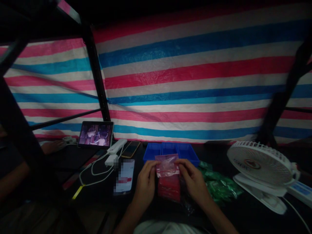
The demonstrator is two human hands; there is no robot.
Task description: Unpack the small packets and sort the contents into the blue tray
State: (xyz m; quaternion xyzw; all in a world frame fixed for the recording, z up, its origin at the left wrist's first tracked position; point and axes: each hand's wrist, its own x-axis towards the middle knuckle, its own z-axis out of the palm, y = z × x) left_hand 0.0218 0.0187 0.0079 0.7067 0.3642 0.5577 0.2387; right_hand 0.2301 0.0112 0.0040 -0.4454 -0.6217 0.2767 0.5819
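Note:
Between my two hands is a clear plastic bag (167,169) with a pinkish top strip. Its upper left edge is pinched by my left hand (147,177), and the upper right edge by my right hand (191,175). Red packets (169,188) show just below the bag; whether they are inside it or lie behind it I cannot tell. Beyond my hands stands a blue divided tray (188,152). Green shiny packets (220,183) lie in a heap to the right of my right hand.
A white clip fan (259,165) stands on the right. On the left are a lit phone (124,177), a dark phone (131,149), a white power strip (117,146) with cables, and a propped tablet (95,135). Another person's arm (14,178) reaches in at far left. Striped sheeting (195,91) hangs behind.

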